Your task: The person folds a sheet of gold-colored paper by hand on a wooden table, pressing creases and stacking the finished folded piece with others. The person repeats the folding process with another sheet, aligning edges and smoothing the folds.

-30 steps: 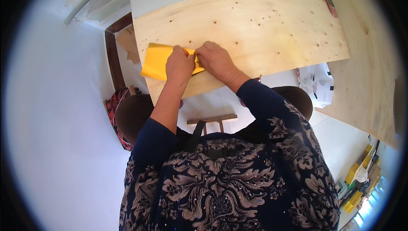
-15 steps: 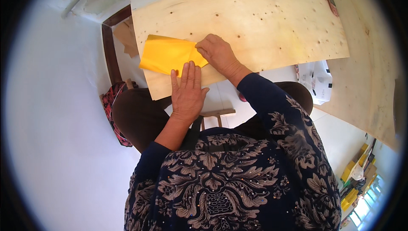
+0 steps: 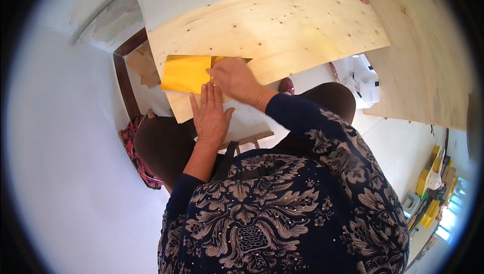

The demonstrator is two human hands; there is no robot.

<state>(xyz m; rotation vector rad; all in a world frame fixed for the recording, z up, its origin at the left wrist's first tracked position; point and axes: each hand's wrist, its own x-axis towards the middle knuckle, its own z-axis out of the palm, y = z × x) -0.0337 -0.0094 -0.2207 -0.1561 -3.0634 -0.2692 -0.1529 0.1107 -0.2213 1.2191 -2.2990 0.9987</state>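
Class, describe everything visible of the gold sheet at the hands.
The gold sheet looks thin and shiny, like foil paper. It lies near the left edge of the table, bright on the left, darker past a straight line. The right hand covers part of it; the left hand overlaps its near edge.

I can see the bare left hand [image 3: 213,119], back up and flat, its straight fingers [image 3: 203,96] pointing toward twelve o'clock, thumb [image 3: 229,113] spread to two. At its one o'clock the bare, curled right hand [image 3: 236,79] points toward ten, its dark-blue-sleeved forearm [image 3: 288,111] slanting in from four.
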